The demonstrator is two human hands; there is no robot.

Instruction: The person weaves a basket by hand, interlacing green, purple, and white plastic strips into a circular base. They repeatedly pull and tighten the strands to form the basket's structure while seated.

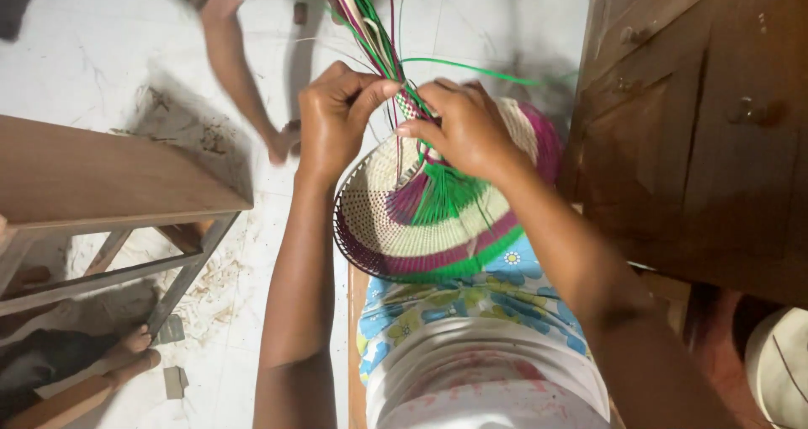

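Hands, two: left hand point(335, 117) and right hand point(461, 130) pinch strands point(370, 33) at one woven basket's point(438, 218) rim; cabinet point(690, 126) crowds right.

The left hand point(335, 117) is pinching loose coloured strands point(364, 21) at the top of a round woven basket point(438, 218), and the right hand point(467, 130) is pressing down on the weave just beside it. The basket, striped cream, purple and green, is resting on a lap in flowered cloth point(471, 298). A wooden table point(93, 172) is standing to the left, a dark wooden cabinet point(699, 126) to the right.
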